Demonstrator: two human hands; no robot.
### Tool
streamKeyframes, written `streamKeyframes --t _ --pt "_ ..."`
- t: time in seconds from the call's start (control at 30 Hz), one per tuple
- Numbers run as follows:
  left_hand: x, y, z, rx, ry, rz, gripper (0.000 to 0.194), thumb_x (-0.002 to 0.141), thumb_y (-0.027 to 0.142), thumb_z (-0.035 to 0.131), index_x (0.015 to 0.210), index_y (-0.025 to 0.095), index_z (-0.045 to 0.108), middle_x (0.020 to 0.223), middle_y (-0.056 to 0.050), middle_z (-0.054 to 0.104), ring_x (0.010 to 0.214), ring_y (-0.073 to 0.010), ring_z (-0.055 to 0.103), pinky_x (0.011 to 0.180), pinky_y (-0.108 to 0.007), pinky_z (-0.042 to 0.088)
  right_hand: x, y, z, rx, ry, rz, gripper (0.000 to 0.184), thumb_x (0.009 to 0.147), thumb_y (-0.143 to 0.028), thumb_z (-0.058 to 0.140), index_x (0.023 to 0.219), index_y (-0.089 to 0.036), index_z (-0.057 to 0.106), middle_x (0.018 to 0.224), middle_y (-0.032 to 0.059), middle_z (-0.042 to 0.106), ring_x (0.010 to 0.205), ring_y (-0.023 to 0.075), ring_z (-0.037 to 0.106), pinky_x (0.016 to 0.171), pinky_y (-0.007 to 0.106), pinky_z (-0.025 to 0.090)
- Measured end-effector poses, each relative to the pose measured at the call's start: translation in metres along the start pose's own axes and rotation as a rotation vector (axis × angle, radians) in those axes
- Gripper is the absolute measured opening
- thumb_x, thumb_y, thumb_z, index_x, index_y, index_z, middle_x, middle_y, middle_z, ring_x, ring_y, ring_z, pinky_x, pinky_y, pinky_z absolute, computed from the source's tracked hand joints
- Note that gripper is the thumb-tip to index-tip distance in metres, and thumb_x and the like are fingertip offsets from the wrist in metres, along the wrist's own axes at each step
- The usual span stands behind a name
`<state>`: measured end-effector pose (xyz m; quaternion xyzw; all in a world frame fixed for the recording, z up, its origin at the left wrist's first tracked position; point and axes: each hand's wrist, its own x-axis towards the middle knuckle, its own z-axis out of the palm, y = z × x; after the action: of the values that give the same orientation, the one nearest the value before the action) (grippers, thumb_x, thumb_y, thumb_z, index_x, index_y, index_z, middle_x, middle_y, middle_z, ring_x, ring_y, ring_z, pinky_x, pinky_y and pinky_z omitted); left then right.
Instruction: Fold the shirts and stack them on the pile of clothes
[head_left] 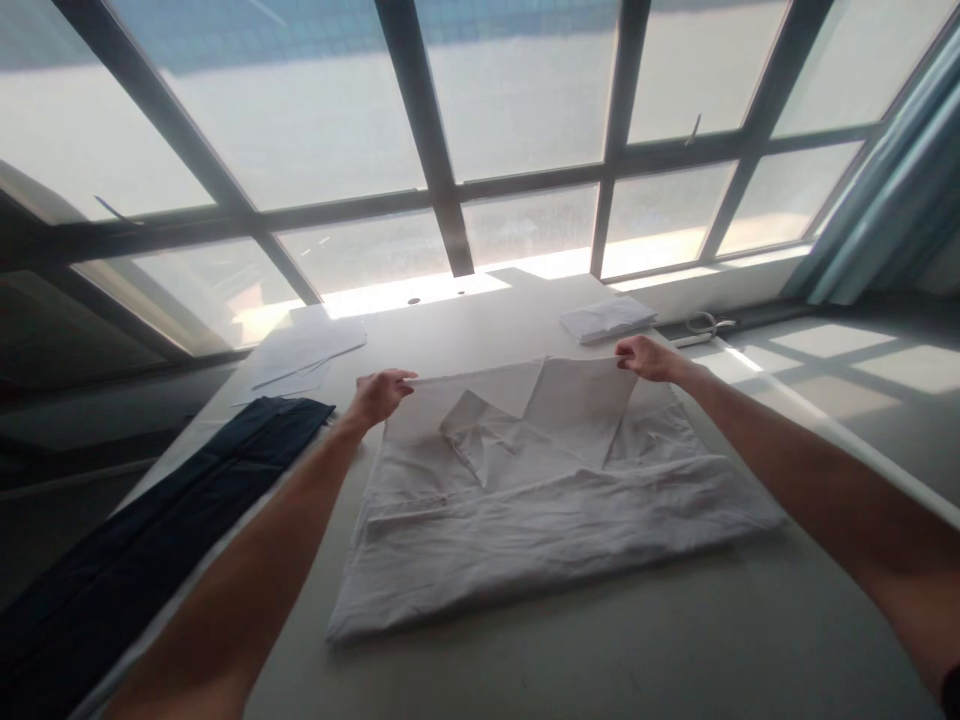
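Note:
A white cloth garment (540,510) lies partly folded on the white table (600,640), its near part doubled over in a wide band. My left hand (382,395) pinches the far edge of the garment at its left end. At the right end of that same edge, my right hand (643,358) grips the fabric between thumb and fingers. Between both hands the far edge is stretched fairly straight and looks slightly raised. Loose creased flaps lie in the middle of the garment. Whether it is a shirt or another piece, I cannot tell.
Dark folded cloth (165,520) lies along the table's left side. White paper sheets (307,350) rest at the far left, and a small folded white cloth (607,318) at the far right. Large windows (525,220) rise behind the table; a bluish curtain (885,190) hangs at right.

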<state>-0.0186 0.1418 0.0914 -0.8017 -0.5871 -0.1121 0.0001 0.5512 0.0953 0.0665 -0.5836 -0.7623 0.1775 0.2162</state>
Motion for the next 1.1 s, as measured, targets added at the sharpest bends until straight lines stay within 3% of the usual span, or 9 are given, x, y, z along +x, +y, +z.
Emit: streamKeyframes --t 0.2,0.4,0.5,0.63,0.77,0.97,1.1 --pt "-0.069 0.008 -0.023 -0.035 0.313 0.224 0.026 0.098 0.037 0.057 0.095 0.024 0.08 0.081 -0.003 0.07 0.081 -0.0206 0.067 0.081 -0.032 0.046 -0.054 -0.017 -0.013 -0.182 0.172 -0.068 0.009 0.085 -0.025 0.061 0.085 -0.021 0.069 0.079 0.0044 0.074 0.075 0.0211 0.067 0.069 0.028 0.044" --pt "-0.146 0.022 -0.016 0.015 0.416 0.319 0.025 0.102 0.033 0.056 0.101 0.024 0.079 0.082 -0.004 0.069 0.083 -0.0218 0.064 0.085 -0.036 0.044 -0.115 -0.027 0.004 -0.331 0.251 -0.188 0.016 0.093 -0.023 0.056 0.09 -0.02 0.072 0.089 0.0099 0.077 0.084 0.0255 0.068 0.079 0.032 0.047" --pt "-0.177 0.024 0.0 0.038 0.392 0.356 0.024 0.102 0.029 0.055 0.107 0.025 0.078 0.085 -0.005 0.069 0.084 -0.0221 0.064 0.085 -0.037 0.045 -0.136 -0.029 0.023 -0.421 0.27 -0.224 0.019 0.096 -0.021 0.053 0.09 -0.02 0.072 0.091 0.0111 0.077 0.089 0.0271 0.068 0.091 0.037 0.047" --pt "-0.203 0.026 0.018 0.045 0.297 0.357 0.026 0.1 0.024 0.054 0.106 0.026 0.079 0.087 -0.005 0.069 0.083 -0.022 0.063 0.083 -0.037 0.048 -0.154 -0.026 0.046 -0.468 0.214 -0.247 0.028 0.092 -0.009 0.049 0.098 -0.021 0.074 0.101 0.0087 0.078 0.093 0.0248 0.07 0.11 0.044 0.039" --pt "-0.213 0.031 0.024 0.027 0.133 0.297 0.035 0.096 0.014 0.05 0.109 0.028 0.079 0.091 -0.006 0.069 0.086 -0.0218 0.063 0.084 -0.036 0.051 -0.16 -0.026 0.055 -0.437 0.15 -0.176 0.036 0.089 -0.007 0.047 0.106 -0.021 0.076 0.115 0.0095 0.077 0.104 0.0257 0.07 0.111 0.044 0.04" --pt "-0.212 0.037 0.014 -0.051 -0.035 0.219 0.042 0.092 0.012 0.048 0.112 0.033 0.078 0.095 -0.005 0.068 0.091 -0.0207 0.064 0.084 -0.032 0.053 -0.161 -0.032 0.055 -0.38 0.107 -0.059 0.036 0.091 -0.013 0.049 0.113 -0.02 0.076 0.124 0.0112 0.075 0.115 0.031 0.068 0.106 0.045 0.047" --pt "-0.206 0.055 -0.007 -0.019 -0.12 0.253 0.029 0.092 0.021 0.054 0.106 0.029 0.079 0.103 -0.006 0.07 0.1 -0.0235 0.065 0.093 -0.036 0.051 -0.162 -0.026 0.057 -0.335 0.09 -0.075 0.031 0.089 -0.011 0.051 0.102 -0.018 0.078 0.128 0.0137 0.073 0.12 0.0336 0.066 0.107 0.044 0.048"
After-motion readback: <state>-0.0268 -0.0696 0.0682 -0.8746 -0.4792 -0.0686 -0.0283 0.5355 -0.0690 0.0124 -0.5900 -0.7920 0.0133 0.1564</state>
